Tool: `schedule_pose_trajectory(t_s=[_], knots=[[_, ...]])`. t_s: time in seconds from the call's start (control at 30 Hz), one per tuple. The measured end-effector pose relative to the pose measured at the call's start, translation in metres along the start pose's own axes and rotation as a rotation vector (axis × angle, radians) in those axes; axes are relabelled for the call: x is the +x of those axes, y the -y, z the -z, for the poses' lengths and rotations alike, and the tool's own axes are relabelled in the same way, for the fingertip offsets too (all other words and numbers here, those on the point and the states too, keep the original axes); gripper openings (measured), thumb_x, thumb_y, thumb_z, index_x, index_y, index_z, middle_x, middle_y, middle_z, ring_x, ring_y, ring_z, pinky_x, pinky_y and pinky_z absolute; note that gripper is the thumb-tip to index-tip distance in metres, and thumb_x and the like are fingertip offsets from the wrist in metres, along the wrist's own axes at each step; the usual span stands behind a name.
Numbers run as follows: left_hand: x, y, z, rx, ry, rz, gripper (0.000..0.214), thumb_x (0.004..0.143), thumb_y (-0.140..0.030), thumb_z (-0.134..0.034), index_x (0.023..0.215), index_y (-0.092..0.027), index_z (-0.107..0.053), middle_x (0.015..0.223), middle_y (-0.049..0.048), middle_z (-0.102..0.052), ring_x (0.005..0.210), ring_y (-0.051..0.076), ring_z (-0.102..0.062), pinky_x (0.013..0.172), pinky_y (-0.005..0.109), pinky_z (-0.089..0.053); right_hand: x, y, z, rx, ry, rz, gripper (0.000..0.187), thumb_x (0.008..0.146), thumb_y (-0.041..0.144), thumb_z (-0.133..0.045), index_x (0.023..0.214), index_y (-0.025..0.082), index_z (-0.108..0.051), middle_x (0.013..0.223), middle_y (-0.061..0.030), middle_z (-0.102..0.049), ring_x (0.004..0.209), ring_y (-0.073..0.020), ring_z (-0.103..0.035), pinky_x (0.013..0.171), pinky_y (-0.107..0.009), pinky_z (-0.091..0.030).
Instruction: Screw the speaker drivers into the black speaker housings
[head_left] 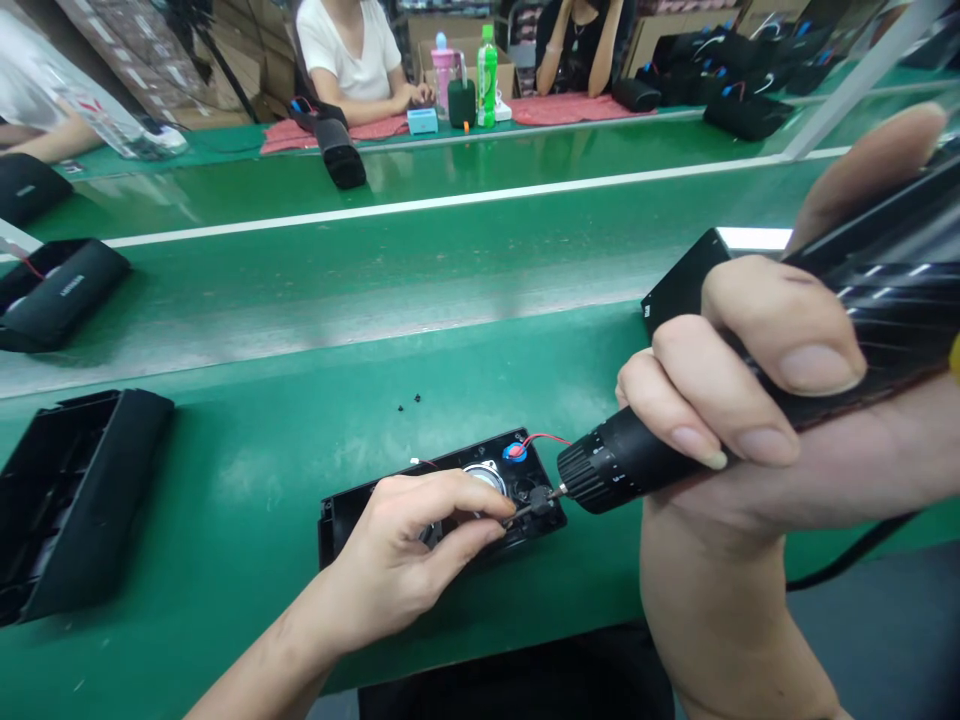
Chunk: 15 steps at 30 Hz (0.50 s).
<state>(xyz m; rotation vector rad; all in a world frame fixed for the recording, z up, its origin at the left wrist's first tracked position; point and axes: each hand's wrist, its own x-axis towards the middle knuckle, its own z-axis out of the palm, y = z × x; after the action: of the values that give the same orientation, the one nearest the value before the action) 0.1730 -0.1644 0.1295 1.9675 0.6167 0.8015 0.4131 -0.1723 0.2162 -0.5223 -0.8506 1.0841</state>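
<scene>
A black speaker housing (529, 467) lies open on the green bench near the front edge, with a round metal driver (486, 477), a blue part and a red wire (546, 439) inside. My left hand (409, 555) rests on the housing, thumb and forefinger pinched at the screwdriver's bit. My right hand (750, 400) is wrapped round a black electric screwdriver (637, 465), whose tip meets the housing's right end.
An empty black shell (71, 495) lies at the left. Two tiny black screws (409, 402) sit behind the housing. Black speakers (56, 290) ride the conveyor. Across it sit two people, with bottles (487, 62) and more speakers (337, 150).
</scene>
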Motion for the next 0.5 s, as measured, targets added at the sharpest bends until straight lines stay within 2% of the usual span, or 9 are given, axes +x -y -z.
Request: schedule_pose_trajectory(t_s=[0.13,0.23,0.43,0.5], knots=[[-0.0005,0.0010,0.0004,-0.009,-0.007,0.017,0.018,0.098,-0.010,-0.072,0.106,-0.025,-0.076,0.095,-0.0029,-0.081,0.084,0.009,-0.076,0.080,0.018,-0.058,-0.0005,-0.0005,0.0017,0.004,0.016,0.010,0.041,0.086,0.037,-0.099,0.112,0.035,-0.067,0.061,0.0153,-0.050,0.033,-0.0091,-0.034,0.031,-0.024,-0.038],[-0.0013,0.0020,0.0011,-0.015,-0.010,0.021,0.019,0.098,-0.010,-0.072,0.107,-0.026,-0.076,0.095,-0.0033,-0.081,0.085,0.009,-0.076,0.082,0.018,-0.058,-0.0012,-0.0011,0.0016,0.024,0.024,0.017,0.038,0.087,0.031,-0.098,0.110,0.033,-0.069,0.061,0.0153,-0.050,0.034,-0.0076,-0.036,0.033,-0.021,-0.039],[-0.0014,0.0011,0.0001,-0.036,-0.012,0.023,0.019,0.099,-0.011,-0.071,0.108,-0.026,-0.076,0.096,-0.0037,-0.081,0.085,0.008,-0.075,0.082,0.018,-0.057,-0.0029,-0.0036,0.0040,0.106,0.042,0.016,0.035,0.097,0.052,-0.087,0.117,0.029,-0.069,0.065,0.0100,-0.055,0.037,-0.0082,-0.040,0.036,-0.021,-0.038],[-0.0014,0.0008,-0.0014,-0.043,-0.010,0.032,0.018,0.099,-0.011,-0.070,0.108,-0.026,-0.075,0.095,-0.0038,-0.080,0.084,0.008,-0.075,0.081,0.018,-0.057,-0.0037,-0.0047,0.0044,0.144,0.057,0.020,0.032,0.103,0.052,-0.081,0.118,0.026,-0.069,0.065,0.0079,-0.056,0.039,-0.0081,-0.042,0.038,-0.020,-0.039]])
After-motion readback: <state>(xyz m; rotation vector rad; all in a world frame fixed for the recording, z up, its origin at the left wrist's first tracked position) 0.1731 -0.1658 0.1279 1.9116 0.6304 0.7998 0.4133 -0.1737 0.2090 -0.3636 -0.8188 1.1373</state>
